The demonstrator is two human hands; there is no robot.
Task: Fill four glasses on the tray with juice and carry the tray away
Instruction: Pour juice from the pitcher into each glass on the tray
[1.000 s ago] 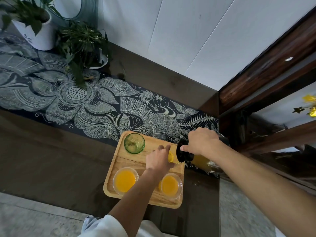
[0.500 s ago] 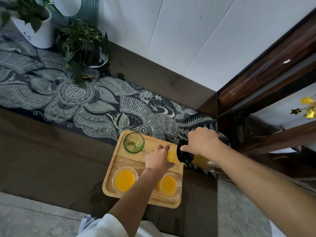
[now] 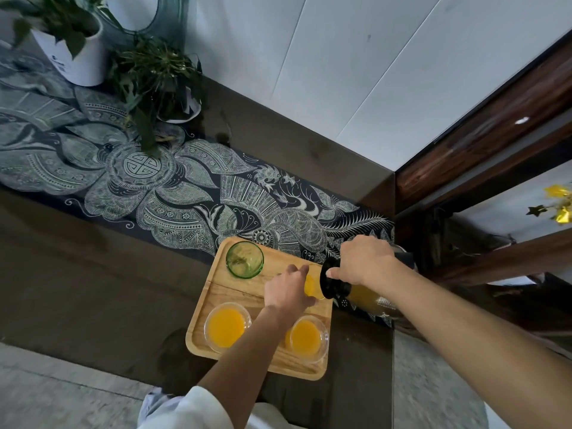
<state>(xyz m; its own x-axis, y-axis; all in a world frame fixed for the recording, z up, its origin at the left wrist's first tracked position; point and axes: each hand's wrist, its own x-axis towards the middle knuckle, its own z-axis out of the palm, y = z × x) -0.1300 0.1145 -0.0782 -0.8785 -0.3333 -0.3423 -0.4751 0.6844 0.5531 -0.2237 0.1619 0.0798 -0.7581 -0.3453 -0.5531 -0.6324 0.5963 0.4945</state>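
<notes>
We note the wooden tray lying on the dark desk, its far edge over the patterned runner. Two clear glasses on the near side, near-left glass and near-right glass, hold orange juice. The green glass at the far-left corner looks empty.

Our left hand is wrapped around the far-right glass, fingers curled about its wall; juice shows inside. Our right hand is closed on the juice jug, tipped on its side with its black lid at that glass's rim.

Step in hand, as we judge it: filling the third glass; the green one remains.

Risks (judged, not observed):
- The left hand hides most of the glass, so the level is hard to read; overfilling would flood the tray.
- The jug's mouth sits at the tray's right edge; a slight drift would send juice onto the runner.
- The left forearm passes between the two full glasses; a careless withdrawal could knock one.
</notes>
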